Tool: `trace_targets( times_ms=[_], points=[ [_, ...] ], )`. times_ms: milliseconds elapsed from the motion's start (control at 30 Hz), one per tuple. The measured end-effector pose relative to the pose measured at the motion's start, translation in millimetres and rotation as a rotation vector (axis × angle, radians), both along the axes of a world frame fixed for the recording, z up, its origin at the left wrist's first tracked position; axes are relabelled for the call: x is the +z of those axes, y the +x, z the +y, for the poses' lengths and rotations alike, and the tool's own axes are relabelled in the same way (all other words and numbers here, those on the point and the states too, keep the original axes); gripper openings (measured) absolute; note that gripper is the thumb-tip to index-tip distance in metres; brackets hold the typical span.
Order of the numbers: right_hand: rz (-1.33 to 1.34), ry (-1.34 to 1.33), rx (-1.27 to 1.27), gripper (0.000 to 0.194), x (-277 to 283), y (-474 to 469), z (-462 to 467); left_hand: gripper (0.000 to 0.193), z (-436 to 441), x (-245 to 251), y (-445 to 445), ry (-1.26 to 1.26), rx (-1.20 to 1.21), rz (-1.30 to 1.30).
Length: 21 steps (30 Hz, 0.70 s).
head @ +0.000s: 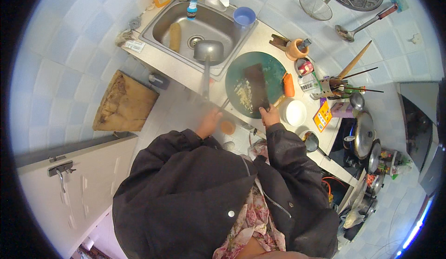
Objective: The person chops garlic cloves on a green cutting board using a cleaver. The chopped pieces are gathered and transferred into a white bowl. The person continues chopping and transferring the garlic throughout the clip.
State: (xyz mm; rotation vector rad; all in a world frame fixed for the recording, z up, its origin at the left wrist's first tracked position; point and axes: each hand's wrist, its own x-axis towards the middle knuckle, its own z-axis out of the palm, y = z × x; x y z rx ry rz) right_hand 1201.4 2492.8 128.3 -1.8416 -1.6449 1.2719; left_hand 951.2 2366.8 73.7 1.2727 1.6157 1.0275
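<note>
My right hand point(270, 116) is closed around the handle of a dark, broad-bladed cleaver point(256, 85). The blade lies over a round green cutting board point(240, 65). Beside the blade, on its left, is a strip of pale chopped pieces point(244, 95), perhaps garlic. My left hand point(209, 122) is blurred, in front of the counter's edge and left of the board. A thin dark rod point(224, 104) meets its fingertips, but its grip is unclear. At the board's right edge lies a cut carrot point(288, 85), with a white bowl point(295, 112) nearer me.
A large metal ladle point(208, 52) rests over the steel sink point(228, 25), its handle reaching across the counter. The sink holds a long tan vegetable point(175, 38). Rightward stand a wooden mortar point(296, 50), a utensil holder point(325, 87), a small dark pan point(311, 141) and a lidded pot point(364, 135).
</note>
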Motion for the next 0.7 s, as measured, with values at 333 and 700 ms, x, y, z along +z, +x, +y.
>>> trace_targets(
  times_ms=[333, 700],
  points=[
    [0.310, -0.199, -0.218, 0.015, 16, -1, -16, 0.028, 5, -13, 21, -0.017, -0.055, -0.047],
    [0.239, -0.142, -0.053, 0.017, 12, -2, -6, 0.034, -10, -24, 19, 0.123, -0.217, 0.053]
  ],
)
